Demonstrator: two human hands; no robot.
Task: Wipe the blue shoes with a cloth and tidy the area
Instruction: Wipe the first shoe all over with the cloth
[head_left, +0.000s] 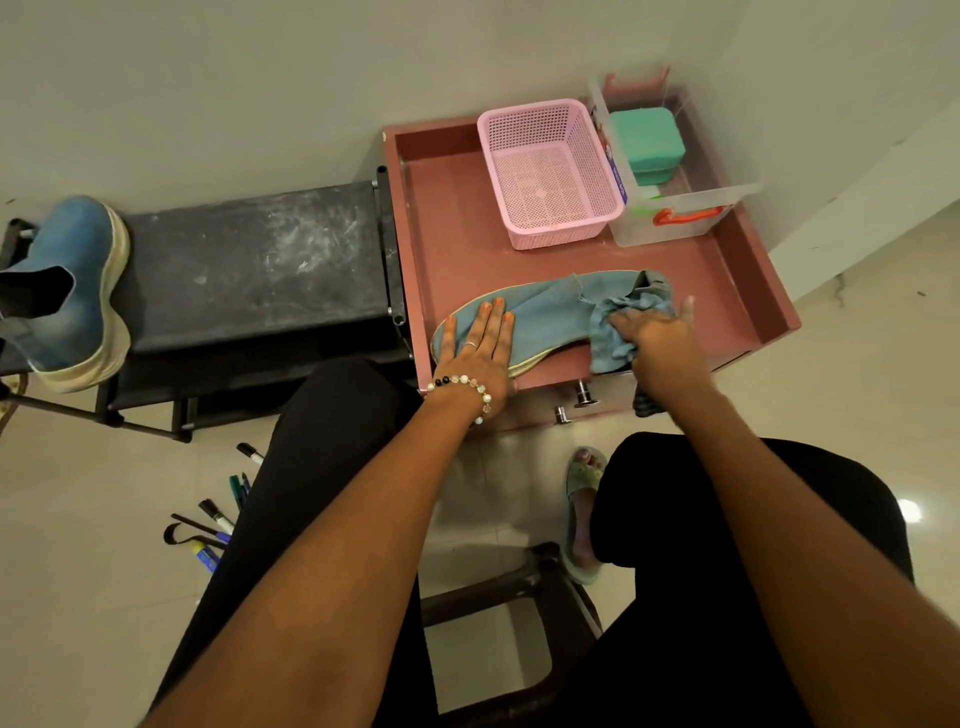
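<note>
Both hands meet one shoe (545, 317), lying nine-to-three: left hand (480, 345) flat on its nine-o'clock end, right hand (657, 332) bunching the cloth (613, 332) at three.

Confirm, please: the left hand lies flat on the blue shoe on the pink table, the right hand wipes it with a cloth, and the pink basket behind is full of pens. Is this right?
Not quite. The head view shows the pink basket empty; the pens lie on the floor. The rest is right: left hand flat on the blue shoe, right hand gripping the cloth.

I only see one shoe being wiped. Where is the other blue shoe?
In the head view, the second blue slip-on shoe sits far left on the black rack shelf, left of the pink tray-top cabinet.
</note>
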